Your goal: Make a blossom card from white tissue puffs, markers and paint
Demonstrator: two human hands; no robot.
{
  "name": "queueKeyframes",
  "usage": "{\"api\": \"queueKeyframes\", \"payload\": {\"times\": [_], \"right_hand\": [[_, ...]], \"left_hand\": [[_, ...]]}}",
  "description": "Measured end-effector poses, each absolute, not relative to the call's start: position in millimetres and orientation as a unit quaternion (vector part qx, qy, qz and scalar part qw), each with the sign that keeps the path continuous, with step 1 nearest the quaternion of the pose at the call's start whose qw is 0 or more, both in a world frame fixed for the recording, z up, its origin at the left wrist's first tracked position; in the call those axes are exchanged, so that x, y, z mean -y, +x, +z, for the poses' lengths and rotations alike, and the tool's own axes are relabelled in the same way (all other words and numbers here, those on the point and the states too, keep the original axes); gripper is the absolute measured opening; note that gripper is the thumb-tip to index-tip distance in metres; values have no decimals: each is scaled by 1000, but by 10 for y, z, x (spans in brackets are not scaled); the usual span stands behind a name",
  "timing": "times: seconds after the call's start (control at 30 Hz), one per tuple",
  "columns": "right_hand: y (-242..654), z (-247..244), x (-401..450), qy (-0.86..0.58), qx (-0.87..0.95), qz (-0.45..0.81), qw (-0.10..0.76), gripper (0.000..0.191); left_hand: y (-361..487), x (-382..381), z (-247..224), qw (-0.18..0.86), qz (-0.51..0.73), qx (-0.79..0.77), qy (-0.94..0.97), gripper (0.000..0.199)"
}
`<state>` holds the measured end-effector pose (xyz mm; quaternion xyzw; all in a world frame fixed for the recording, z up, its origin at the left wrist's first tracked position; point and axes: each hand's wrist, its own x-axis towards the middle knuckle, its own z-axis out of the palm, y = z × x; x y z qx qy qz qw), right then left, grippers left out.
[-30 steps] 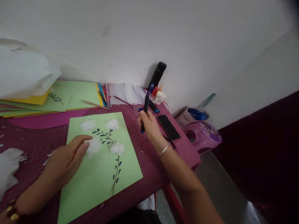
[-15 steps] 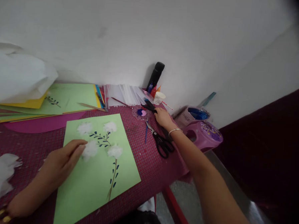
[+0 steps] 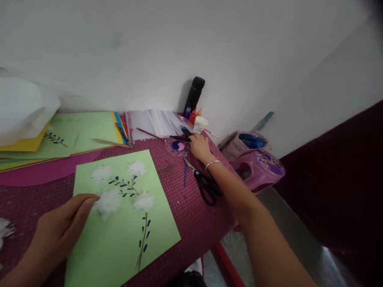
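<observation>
A light green sheet (image 3: 109, 246) carries painted stems with dark blue leaves and several fluffy white flowers (image 3: 107, 202). My left hand (image 3: 65, 222) is at the sheet's left side, thumb and forefinger pressed together at the edge of the lower left flower. Anything between those fingertips is too small to make out. Across the table, my right hand (image 3: 200, 147) has its fingers closed at the end of a thin black pen-like stick (image 3: 179, 138). Black-handled scissors (image 3: 205, 189) lie below that wrist, partly under the forearm, with a thin blue stick (image 3: 185, 174) beside them.
A clear dish (image 3: 169, 147) holds blue and pink paint. Paint bottles (image 3: 192, 116), a paper cup (image 3: 200, 125) and a black flask (image 3: 194, 94) stand by the wall. Coloured sheets (image 3: 92, 125) and crumpled white paper (image 3: 16, 108) lie left; a pink stool (image 3: 260, 170) stands right.
The view has shifted slightly. The black stick at my right hand has moved left over the dish and turned a little. My left hand has stayed by the lower left flower, fingers still pressed together.
</observation>
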<state>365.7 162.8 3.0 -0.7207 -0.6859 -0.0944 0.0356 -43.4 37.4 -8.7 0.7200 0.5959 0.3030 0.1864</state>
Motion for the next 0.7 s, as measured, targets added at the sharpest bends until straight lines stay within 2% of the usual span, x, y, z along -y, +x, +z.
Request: {"api": "queueKeyframes", "payload": {"times": [0.47,0.7], "right_hand": [[3725,33,-1653,-744,665,-59,37,34],[3675,233,-1553,-742,664,-54,69,35]], "left_hand": [[-495,-412,-107,200,243,-583,749,35],[-505,-403,-173,199,285,-594,726,33]]}}
